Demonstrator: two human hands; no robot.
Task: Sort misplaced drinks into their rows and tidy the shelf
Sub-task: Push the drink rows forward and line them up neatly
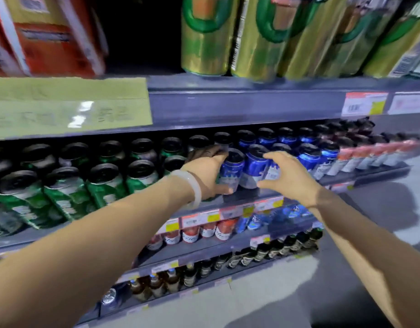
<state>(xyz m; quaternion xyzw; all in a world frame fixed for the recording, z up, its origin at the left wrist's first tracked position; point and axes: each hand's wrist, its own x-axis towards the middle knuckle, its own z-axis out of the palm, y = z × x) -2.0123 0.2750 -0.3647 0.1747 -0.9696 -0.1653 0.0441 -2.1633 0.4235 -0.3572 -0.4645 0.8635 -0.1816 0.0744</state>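
Two blue-and-white cans stand at the front of the middle shelf (247, 197). My left hand (207, 174), with a pale bangle on the wrist, wraps around the left blue can (231, 170), thumb at its base and fingers behind it. My right hand (284, 176) cups the right side of the neighbouring blue can (254, 169), thumb low and fingers near its top. Green cans (102, 183) fill the rows to the left. More blue cans (308, 157) stand to the right.
Pink-and-white cans (370, 155) line the far right of the same shelf. Gold-green tall cans (204, 39) and red cartons (45, 34) stand on the shelf above. Red-white cans (192, 233) and brown bottles (263, 252) fill lower shelves. A yellow-green sign (67, 105) covers the upper shelf edge.
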